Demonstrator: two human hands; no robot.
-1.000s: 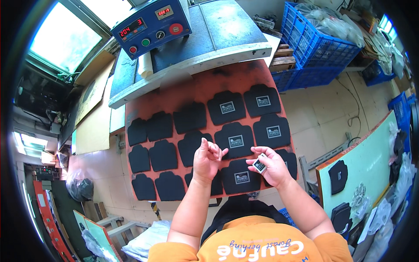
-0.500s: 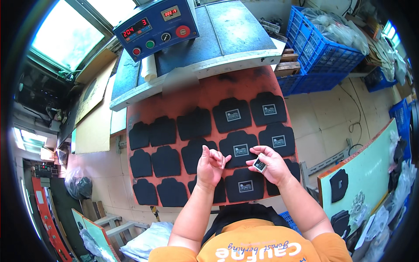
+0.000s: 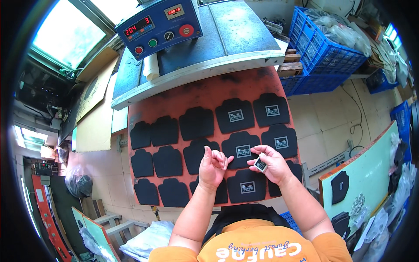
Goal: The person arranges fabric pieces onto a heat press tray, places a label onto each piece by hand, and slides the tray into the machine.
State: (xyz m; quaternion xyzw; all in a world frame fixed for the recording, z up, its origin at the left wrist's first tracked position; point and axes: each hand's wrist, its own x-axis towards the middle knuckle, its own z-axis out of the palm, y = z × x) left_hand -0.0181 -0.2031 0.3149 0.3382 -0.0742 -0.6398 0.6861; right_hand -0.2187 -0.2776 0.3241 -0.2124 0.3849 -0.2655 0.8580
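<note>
In my right hand a small dark label with a pale border, perhaps a stack of them, is pinched between thumb and fingers. My left hand hovers over the black pieces, thumb raised and fingers loosely bent apart, with nothing visible in it. Beneath both hands, rows of flat black fabric pieces lie on a red-brown platen. Several on the right side bear a grey printed label, such as the one on a middle piece. My forearms partly cover pieces in the nearest row.
Behind the platen stands a blue-topped machine table carrying a control box with red displays and buttons. Blue crates filled with plastic bags are at far right. A pale green board holding black pieces leans at right; cardboard sheets stand left.
A blurred patch at the platen's far edge is gone. The whole view shifts slightly; both hands keep nearly the same pose and place.
</note>
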